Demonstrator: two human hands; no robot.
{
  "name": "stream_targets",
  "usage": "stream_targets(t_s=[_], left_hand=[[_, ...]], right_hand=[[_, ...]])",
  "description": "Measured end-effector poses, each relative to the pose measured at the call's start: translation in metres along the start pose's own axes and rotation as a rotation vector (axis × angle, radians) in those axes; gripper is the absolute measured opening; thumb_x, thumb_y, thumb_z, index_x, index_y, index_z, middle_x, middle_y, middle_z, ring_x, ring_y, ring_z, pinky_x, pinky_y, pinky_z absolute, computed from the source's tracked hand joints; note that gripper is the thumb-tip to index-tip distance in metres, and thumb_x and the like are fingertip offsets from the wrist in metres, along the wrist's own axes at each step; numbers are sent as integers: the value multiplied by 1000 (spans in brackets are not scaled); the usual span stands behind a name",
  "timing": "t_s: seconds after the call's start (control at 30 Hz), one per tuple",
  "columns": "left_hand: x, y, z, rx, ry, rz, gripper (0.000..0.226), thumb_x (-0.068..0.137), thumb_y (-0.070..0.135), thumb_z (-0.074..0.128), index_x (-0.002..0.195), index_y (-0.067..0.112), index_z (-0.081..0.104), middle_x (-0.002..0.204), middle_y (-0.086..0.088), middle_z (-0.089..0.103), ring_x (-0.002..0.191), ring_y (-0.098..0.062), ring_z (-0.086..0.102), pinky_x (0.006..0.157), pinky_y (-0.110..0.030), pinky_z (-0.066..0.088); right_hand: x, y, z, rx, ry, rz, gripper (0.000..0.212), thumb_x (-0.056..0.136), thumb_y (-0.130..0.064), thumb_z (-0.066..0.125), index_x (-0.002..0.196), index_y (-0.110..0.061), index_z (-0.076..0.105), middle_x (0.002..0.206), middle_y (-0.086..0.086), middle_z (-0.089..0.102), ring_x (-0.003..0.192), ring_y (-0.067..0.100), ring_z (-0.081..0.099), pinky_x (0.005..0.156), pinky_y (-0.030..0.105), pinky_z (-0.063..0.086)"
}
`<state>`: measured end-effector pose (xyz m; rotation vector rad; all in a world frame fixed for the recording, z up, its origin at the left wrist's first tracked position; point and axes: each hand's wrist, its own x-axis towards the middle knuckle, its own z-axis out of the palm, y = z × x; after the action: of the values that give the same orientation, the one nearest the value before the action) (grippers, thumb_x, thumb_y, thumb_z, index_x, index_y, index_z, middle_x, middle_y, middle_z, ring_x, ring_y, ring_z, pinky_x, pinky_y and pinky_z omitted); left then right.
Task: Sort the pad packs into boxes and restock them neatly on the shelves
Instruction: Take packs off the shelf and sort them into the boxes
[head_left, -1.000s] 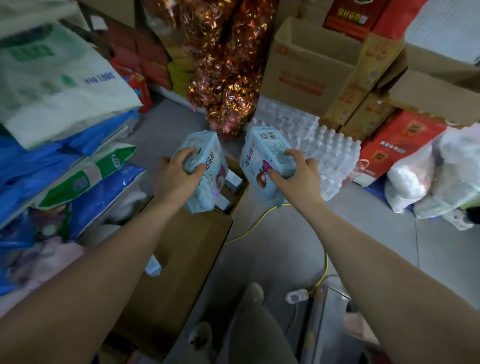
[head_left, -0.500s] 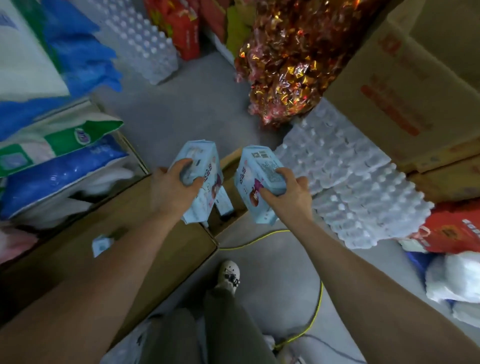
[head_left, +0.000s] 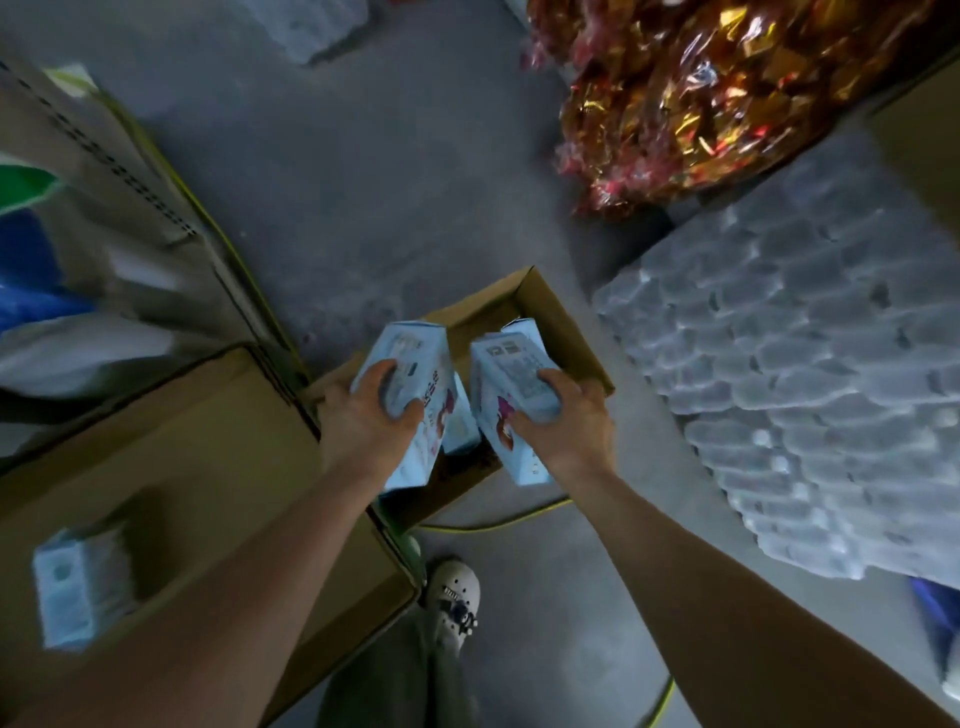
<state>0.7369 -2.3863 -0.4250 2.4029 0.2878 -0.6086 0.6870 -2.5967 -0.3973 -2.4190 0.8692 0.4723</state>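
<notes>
a person's left hand (head_left: 371, 415) and right hand (head_left: 563, 423) each grip a pale blue plastic-wrapped pad pack, the left pack (head_left: 415, 395) and the right pack (head_left: 511, 400) held upright side by side, just apart, over a small open brown cardboard box (head_left: 550, 312) on the grey concrete floor (head_left: 363, 182); another pale blue pack (head_left: 460, 431) shows inside the box between them. the step in hand looks to be loading packs into this box. next, both packs likely need lowering in upright beside the one already there, kept square so they sit neatly. a further blurred pale blue pack (head_left: 78, 592) lies in a larger brown carton (head_left: 218, 467) to the left
</notes>
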Motion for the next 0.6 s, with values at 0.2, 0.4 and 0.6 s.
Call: stream_targets(t_s=[0.2, 0.4, 0.6], left_hand=[[42, -18, 49, 70, -28, -44, 68, 82, 42, 69, 143, 27, 41, 138, -19, 37, 122, -41, 40, 101, -48, 43], [39, -24, 59, 153, -148, -82, 63, 89, 36, 62, 145, 20, 38, 140, -18, 39, 125, -36, 42, 105, -45, 38], [27, -4, 18, 63, -111, 39, 49, 90, 31, 64, 135, 21, 51, 134, -11, 48, 120, -27, 51, 100, -38, 41]], right_hand=[[63, 7, 40, -28, -53, -8, 49, 87, -30, 70, 134, -28, 55, 143, 2, 36, 118, 26, 53, 90, 35, 51], [56, 1, 44, -70, -96, -24, 28, 94, -21, 63, 122, -23, 62, 136, 4, 48, 117, 27, 57, 87, 33, 51], [29, -30, 17, -117, -110, -129, 27, 95, -21, 63, 122, -23, 63, 135, 2, 54, 121, 23, 56, 85, 26, 49]])
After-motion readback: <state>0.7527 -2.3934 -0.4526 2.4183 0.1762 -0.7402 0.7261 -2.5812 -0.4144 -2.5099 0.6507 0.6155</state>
